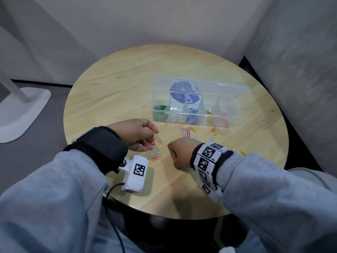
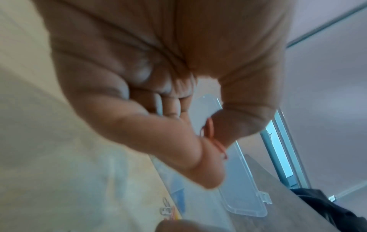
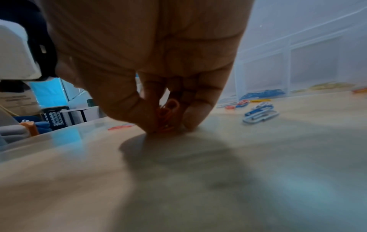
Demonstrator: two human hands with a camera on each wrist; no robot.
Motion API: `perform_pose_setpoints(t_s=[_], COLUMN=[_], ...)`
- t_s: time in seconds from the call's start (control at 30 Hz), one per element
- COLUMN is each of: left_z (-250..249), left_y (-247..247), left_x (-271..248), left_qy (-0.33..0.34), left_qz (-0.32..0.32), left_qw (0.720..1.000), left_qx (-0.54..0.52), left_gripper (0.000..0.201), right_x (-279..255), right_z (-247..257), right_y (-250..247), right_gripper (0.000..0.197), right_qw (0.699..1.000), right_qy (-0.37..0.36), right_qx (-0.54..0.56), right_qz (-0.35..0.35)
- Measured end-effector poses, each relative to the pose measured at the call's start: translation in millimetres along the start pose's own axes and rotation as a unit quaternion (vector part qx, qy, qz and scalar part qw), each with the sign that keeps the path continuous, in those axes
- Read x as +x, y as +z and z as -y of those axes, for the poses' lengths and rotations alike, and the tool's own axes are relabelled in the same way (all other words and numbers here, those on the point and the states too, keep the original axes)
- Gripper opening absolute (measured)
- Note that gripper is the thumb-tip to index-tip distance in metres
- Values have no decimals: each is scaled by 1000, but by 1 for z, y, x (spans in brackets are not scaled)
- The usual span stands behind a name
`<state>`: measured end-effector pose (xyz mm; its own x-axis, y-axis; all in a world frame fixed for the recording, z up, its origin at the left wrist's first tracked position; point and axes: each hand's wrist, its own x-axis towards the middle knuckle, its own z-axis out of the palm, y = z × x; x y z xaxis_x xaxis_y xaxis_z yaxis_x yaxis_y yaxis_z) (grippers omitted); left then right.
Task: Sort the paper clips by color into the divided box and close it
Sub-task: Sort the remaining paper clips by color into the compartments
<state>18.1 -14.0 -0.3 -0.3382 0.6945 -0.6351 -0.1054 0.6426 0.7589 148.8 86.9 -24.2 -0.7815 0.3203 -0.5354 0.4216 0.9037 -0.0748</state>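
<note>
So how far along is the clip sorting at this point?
Partly done. The box already holds green, white, blue, yellow and red clips in separate compartments. In hand: the left hand holds red clips, and the right hand pinches a red one at the table. Left: loose clips before the box, and the lid is open.

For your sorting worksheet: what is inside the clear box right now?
The box is open, with clips sorted by compartment: green, pale ones, blue, yellow, and pink at the right. The dividers and glare hide how many lie in each.
</note>
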Motion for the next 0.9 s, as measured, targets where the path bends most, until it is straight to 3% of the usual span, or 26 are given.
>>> perform_pose_setpoints(t_s=[0.1,0.2,0.3,0.4,0.43,0.47,0.57,0.6,0.73,0.9], left_z=[-2,-4,-7,-4,-2,0,4,4,1,5], left_y=[3,9,17,27,31,34,39,39,41,41], left_x=[2,4,9,12,12,12,13,13,18,25], left_qy=[-13,-47,-42,11,25,33,35,35,41,53], left_qz=[1,-17,-24,-25,-42,-58,-50,-38,-14,-42], left_qw=[998,998,995,962,942,918,871,862,830,811], left_qx=[-66,-47,91,271,333,390,487,505,556,581], left_gripper=[26,23,28,32,28,23,18,19,23,16], right_x=[1,1,-1,-2,-2,-5,-10,-12,-17,-23], right_z=[-3,-5,-12,-30,-38,-46,-70,-76,-94,-99], right_y=[0,0,-1,-5,-5,-6,-4,-3,5,22], right_gripper=[11,12,9,16,21,24,35,36,35,21], right_qw=[1000,1000,998,983,959,917,722,684,589,509], right_qy=[3,8,12,51,65,74,96,105,125,159], right_qx=[14,30,53,176,274,392,683,719,795,845], right_qz=[2,3,-6,-26,-26,-26,-58,-66,-73,-44])
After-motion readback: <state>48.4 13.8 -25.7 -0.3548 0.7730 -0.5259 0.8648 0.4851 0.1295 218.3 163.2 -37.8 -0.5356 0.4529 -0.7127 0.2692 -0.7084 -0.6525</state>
